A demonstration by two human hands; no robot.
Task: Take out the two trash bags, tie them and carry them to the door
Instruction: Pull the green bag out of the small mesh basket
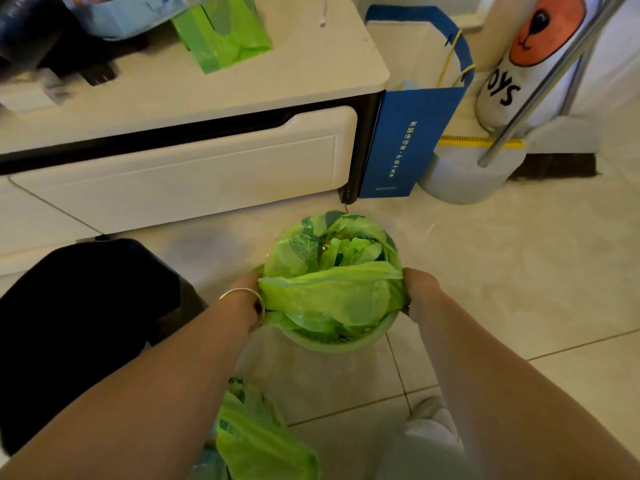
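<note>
A small round green bin [341, 342] stands on the tiled floor, lined with a green trash bag [329, 292] that holds crumpled green plastic. My left hand [247, 294], with a bangle at the wrist, grips the bag's edge at the bin's left rim. My right hand [417, 292] grips the bag's edge at the right rim. The near part of the bag is pulled up and stretched between both hands. A second green bag [256, 434] lies on the floor close to me, under my left forearm.
A white cabinet [180, 168] with a drawer stands behind the bin. A blue paper bag [405, 140] leans at its right end, beside a broom and dustpan [485, 157]. A black bin [86, 317] sits on the left. More green bags [221, 32] lie on the cabinet top.
</note>
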